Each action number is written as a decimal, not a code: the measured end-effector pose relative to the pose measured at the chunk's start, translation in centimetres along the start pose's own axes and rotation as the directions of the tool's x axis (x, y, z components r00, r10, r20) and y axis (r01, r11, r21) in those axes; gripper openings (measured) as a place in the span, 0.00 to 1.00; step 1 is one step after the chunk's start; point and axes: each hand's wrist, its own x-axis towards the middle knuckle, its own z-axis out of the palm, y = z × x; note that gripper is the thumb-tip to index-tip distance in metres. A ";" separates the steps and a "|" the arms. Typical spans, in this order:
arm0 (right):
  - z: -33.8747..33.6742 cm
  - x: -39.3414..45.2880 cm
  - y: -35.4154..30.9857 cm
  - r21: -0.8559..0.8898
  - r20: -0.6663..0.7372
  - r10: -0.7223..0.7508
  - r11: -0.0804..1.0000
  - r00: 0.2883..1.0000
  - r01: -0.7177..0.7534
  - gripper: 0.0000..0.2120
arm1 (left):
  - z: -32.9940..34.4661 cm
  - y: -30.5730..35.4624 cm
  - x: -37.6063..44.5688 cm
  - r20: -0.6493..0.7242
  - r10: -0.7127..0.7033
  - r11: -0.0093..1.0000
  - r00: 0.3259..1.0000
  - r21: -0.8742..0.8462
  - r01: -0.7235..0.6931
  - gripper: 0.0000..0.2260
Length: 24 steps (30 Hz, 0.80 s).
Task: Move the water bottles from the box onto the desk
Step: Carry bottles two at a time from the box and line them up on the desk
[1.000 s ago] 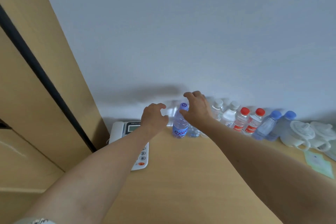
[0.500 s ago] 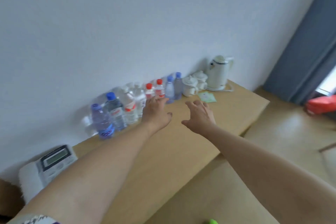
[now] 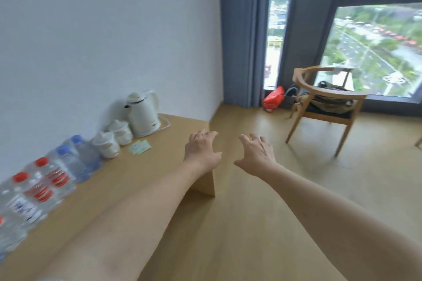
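Wooden and pale, the desk (image 3: 159, 143) runs along the white wall (image 3: 102, 29) and serves as the landmark for everything else. Beyond the desk's far end, blue-grey curtains (image 3: 242, 29) hang beside tall windows (image 3: 376, 48), and a wooden armchair (image 3: 324, 102) stands on the floor (image 3: 251, 223) well apart from the desk, with a red bag (image 3: 274, 98) on the floor between the chair and the curtains. Along the desk's wall edge stands a row of water bottles (image 3: 45, 182), all upright and close together: clear ones with red caps and red labels nearer the camera, then two bluish ones with blue caps further along; the nearest bottles are blurred. No box can be seen. Past the bottles on the desk sit two white lidded cups (image 3: 114, 139), then a white electric kettle (image 3: 142, 116) near the desk's far end, with its cord trailing beside it. A small pale green card (image 3: 139, 147) lies flat on the desk just in front of the cups. Both forearms reach forward. The left hand (image 3: 202, 149) hangs over the desk's front corner, fingers loosely curled and grasping nothing. The right hand (image 3: 257, 155) hangs off the desk, over the floor, fingers spread and relaxed, also holding nothing.
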 end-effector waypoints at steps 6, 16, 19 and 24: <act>-4.8 -0.1 16.4 -0.022 -0.038 0.202 0.979 0.979 -0.203 0.38 | 6.6 16.7 4.9 0.097 0.182 0.983 0.978 -0.056 -0.177 0.30; -9.6 -1.8 36.9 0.054 -0.045 0.568 0.823 0.822 -0.566 0.39 | 16.3 39.0 10.4 0.287 0.451 0.892 0.845 -0.124 -0.434 0.29; -10.5 -1.5 42.3 0.053 -0.053 0.650 0.760 0.758 -0.648 0.38 | 19.6 44.6 12.9 0.322 0.532 0.846 0.783 -0.161 -0.509 0.29; -13.0 2.0 52.0 0.053 -0.086 0.756 0.654 0.649 -0.755 0.37 | 25.1 54.0 19.2 0.368 0.646 0.760 0.669 -0.226 -0.609 0.30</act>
